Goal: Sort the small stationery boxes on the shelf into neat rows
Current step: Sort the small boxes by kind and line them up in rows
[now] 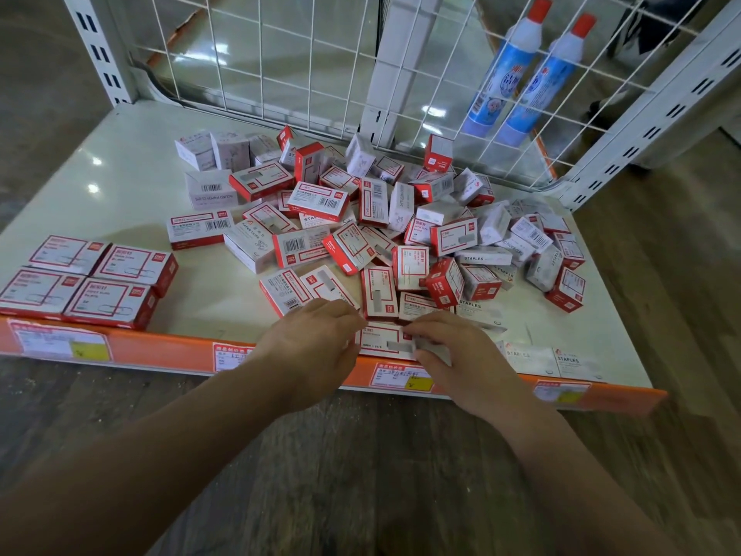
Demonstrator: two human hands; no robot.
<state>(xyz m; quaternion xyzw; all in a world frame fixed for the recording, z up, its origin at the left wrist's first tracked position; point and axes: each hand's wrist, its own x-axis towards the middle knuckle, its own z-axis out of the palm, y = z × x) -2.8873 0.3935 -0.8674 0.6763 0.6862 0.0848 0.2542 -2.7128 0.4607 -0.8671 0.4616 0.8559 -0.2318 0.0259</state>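
White shelf (132,186): our left hand (316,339) and right hand (453,347) pinch the staple box (385,339) between them, long axis crosswise, just before the pile (381,218).

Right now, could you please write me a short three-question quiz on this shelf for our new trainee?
1. True or false: both the left hand and the right hand are on the same red-and-white box at the front edge of the shelf.
2. Which part already looks tidy? A) the four paper clip boxes at front left; B) the loose pile in the middle; C) the boxes at the wire grid.
3. Fill in: two blue ____ bottles with red caps stand behind the wire grid.

Key: 1 true; 2 A; 3 glue.
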